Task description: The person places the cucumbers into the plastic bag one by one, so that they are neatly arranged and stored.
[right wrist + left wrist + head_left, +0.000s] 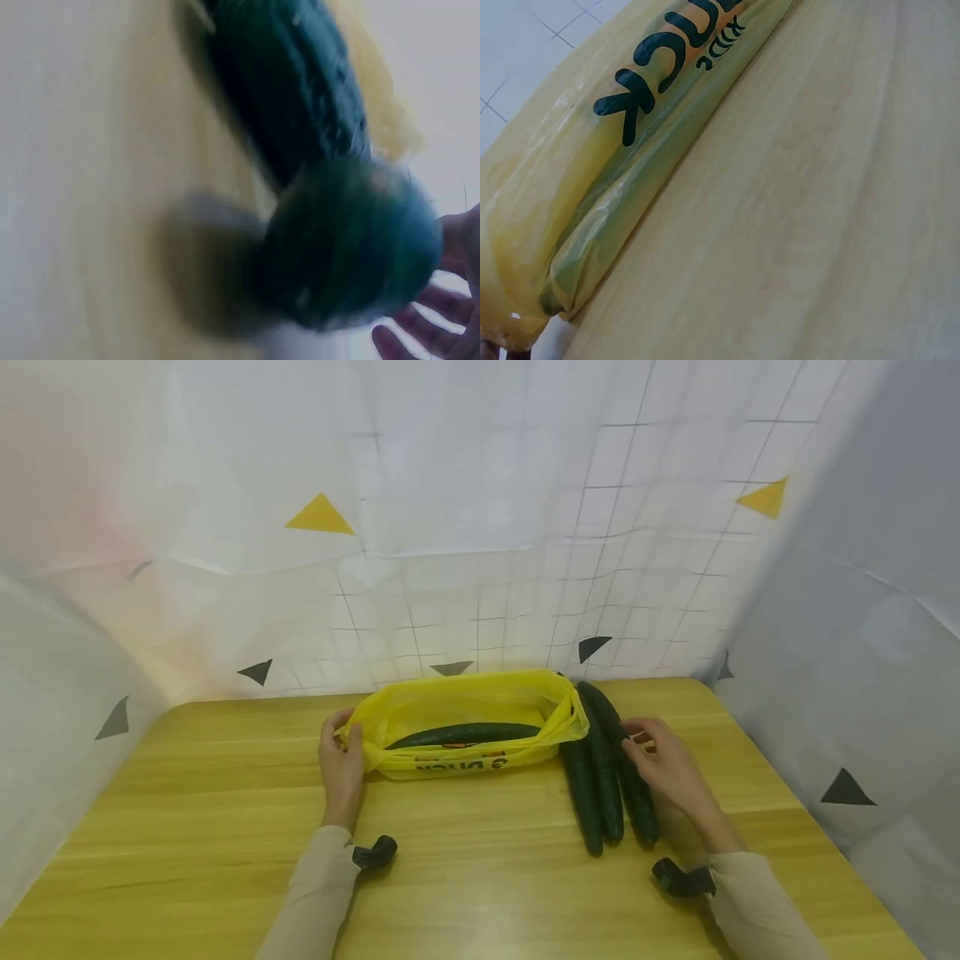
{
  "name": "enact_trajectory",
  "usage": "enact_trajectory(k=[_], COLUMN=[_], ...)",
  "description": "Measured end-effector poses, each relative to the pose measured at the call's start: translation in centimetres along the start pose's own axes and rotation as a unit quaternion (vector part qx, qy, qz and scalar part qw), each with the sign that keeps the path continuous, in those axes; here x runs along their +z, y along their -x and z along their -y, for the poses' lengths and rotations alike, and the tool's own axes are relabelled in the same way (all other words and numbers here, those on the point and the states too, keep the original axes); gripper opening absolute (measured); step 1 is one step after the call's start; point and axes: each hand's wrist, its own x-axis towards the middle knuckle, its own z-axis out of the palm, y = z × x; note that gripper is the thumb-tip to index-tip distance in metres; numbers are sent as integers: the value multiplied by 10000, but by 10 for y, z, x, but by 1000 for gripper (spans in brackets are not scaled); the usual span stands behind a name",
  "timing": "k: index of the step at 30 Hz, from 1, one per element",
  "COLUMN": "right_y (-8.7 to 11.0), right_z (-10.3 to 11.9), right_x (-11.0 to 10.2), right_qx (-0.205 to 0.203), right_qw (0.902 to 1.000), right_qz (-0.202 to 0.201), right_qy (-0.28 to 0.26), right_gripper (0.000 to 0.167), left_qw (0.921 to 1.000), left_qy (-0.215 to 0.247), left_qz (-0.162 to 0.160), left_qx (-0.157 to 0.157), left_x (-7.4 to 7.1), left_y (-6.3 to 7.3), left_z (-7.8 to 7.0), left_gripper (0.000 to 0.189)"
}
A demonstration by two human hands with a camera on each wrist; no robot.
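Observation:
A yellow plastic bag with dark lettering lies on its side lengthwise, its mouth spread upward. One dark green cucumber shows inside it. My left hand pinches the bag's left end, the thumb over the rim; in the left wrist view only dark fingertips show at the corner. Three cucumbers lie side by side against the bag's right end: a left one, a middle one and a right one. My right hand is beside the right cucumber, fingers loosely bent and spread; contact is unclear.
The wooden table reaches toward me in front of the bag. Behind it stands a pale wall covering with grid lines and triangles. Another pale covering closes the right side.

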Motion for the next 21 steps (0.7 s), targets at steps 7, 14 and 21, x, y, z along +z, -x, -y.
enact_trajectory(k=[7, 14, 21], right_y=[12, 18, 20], right_z=[-9, -13, -16], right_x=[-8, -3, 4], right_qx=[658, 1354, 1533], right_qw=[9976, 9897, 9877], right_qz=[222, 469, 318], right_qy=[-57, -84, 30], right_gripper=[43, 60, 63], left_qw=[9998, 9999, 10000], left_qy=[-141, -115, -19], left_qz=[-144, -107, -45], left_qx=[93, 68, 23], left_x=[3, 2, 2], left_y=[-4, -3, -3], left_z=[9, 10, 10], left_gripper=[28, 29, 30])
